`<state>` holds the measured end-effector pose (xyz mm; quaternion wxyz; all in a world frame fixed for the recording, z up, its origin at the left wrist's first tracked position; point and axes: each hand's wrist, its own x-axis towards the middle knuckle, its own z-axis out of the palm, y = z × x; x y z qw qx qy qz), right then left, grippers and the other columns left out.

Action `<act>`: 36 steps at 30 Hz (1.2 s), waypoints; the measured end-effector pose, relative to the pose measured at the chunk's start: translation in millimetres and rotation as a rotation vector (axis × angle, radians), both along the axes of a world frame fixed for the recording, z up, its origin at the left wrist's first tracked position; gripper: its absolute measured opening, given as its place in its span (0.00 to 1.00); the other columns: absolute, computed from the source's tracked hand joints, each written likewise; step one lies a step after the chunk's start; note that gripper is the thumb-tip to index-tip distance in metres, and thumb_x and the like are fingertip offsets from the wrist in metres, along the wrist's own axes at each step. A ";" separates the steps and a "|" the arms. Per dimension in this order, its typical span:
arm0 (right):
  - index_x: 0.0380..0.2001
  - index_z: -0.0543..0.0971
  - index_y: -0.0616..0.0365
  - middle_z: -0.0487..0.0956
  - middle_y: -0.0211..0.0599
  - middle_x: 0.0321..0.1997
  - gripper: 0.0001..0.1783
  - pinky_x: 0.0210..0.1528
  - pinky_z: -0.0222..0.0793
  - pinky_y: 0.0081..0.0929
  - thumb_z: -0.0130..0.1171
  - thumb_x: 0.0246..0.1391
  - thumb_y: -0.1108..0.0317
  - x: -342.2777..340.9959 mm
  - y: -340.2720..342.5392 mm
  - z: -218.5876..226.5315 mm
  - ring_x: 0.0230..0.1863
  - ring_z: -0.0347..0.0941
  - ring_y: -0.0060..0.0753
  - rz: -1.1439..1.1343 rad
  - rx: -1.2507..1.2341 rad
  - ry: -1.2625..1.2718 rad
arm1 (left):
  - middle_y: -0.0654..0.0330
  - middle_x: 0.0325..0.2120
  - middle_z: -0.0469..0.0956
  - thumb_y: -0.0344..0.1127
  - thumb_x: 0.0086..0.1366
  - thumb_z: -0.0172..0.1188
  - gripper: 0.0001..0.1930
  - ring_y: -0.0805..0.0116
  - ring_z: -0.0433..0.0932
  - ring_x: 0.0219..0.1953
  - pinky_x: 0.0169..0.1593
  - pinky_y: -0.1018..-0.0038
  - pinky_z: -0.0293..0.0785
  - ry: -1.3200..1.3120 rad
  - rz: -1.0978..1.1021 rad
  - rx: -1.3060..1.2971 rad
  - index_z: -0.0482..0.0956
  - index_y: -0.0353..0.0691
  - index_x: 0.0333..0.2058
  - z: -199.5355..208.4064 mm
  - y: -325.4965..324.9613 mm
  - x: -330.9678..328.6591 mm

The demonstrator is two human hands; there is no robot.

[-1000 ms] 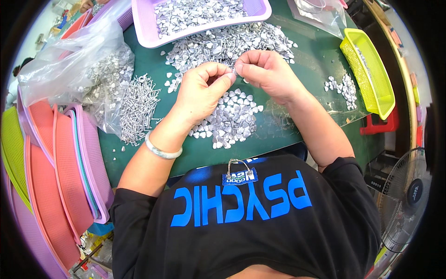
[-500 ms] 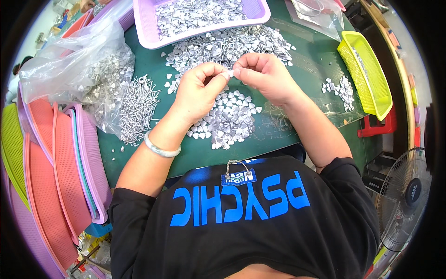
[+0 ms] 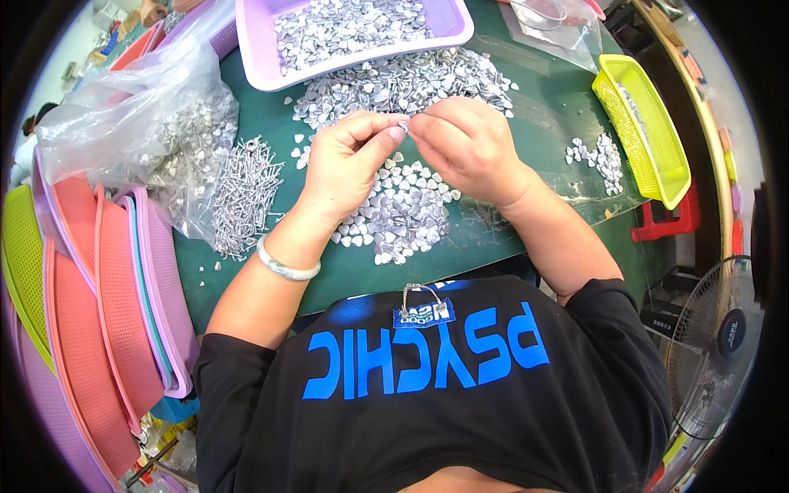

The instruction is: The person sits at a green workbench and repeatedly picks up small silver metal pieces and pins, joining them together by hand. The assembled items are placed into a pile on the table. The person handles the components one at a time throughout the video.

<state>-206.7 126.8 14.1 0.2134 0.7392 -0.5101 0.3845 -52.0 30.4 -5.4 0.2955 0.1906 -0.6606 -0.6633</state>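
Note:
My left hand (image 3: pixel 352 160) and my right hand (image 3: pixel 464 148) meet fingertip to fingertip above a green table (image 3: pixel 353 279). Between the pinched fingers sits a tiny silver piece (image 3: pixel 403 125), too small to make out in detail. Right under my hands lies a heap of small silver heart-shaped pieces (image 3: pixel 403 218). A bigger spread of the same pieces (image 3: pixel 403 82) lies just beyond my hands. A bundle of thin silver pins (image 3: pixel 246 197) rests to the left of my left wrist, which wears a pale bangle (image 3: pixel 283 264).
A lilac tray (image 3: pixel 362 33) full of silver pieces stands at the far edge. A clear plastic bag (image 3: pixel 140 131) of pieces lies at the left. Stacked pink, lilac and yellow baskets (image 3: pixel 99 312) line the left side. A yellow-green basket (image 3: pixel 645 127) stands right, a fan (image 3: pixel 715 353) lower right.
Both hands stay pinched together over the heap; they have shifted only slightly, with small finger movements on the tiny piece.

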 end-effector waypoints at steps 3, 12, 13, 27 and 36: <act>0.29 0.77 0.58 0.74 0.31 0.27 0.11 0.26 0.67 0.28 0.64 0.36 0.75 1.0 3.0 3.4 0.25 0.72 0.33 -0.003 0.008 0.066 | 0.65 0.31 0.75 0.28 0.61 0.61 0.08 0.81 0.71 0.31 0.34 0.84 0.67 0.029 -0.030 0.068 0.82 0.35 0.39 1.8 0.5 1.1; 0.26 0.75 0.53 0.70 0.25 0.23 0.08 0.25 0.66 0.25 0.62 0.37 0.70 5.1 4.4 7.0 0.24 0.70 0.27 -0.054 -0.033 0.151 | 0.65 0.33 0.76 0.30 0.62 0.60 0.09 0.81 0.72 0.33 0.36 0.83 0.69 0.049 -0.099 0.096 0.82 0.35 0.40 -0.9 -2.6 4.6; 0.26 0.75 0.53 0.70 0.25 0.23 0.09 0.25 0.67 0.25 0.62 0.38 0.71 5.4 4.3 6.7 0.24 0.70 0.27 -0.049 -0.036 0.139 | 0.65 0.33 0.77 0.30 0.62 0.60 0.09 0.81 0.72 0.33 0.36 0.83 0.69 0.059 -0.108 0.101 0.82 0.34 0.41 -1.3 -2.7 4.7; 0.30 0.80 0.58 0.75 0.26 0.26 0.04 0.26 0.65 0.19 0.63 0.49 0.72 10.6 1.8 -6.9 0.26 0.70 0.19 0.085 0.351 -0.711 | 0.66 0.26 0.77 0.34 0.64 0.59 0.10 0.81 0.71 0.27 0.33 0.84 0.68 -0.002 -0.123 0.281 0.80 0.34 0.39 0.5 -5.4 6.8; 0.33 0.80 0.64 0.76 0.22 0.28 0.06 0.29 0.61 0.13 0.60 0.54 0.71 4.9 0.3 -9.5 0.27 0.65 0.10 0.144 0.694 -1.203 | 0.67 0.23 0.76 0.35 0.64 0.59 0.08 0.82 0.70 0.25 0.31 0.84 0.66 -0.066 -0.076 0.297 0.80 0.36 0.35 -0.9 -7.1 6.1</act>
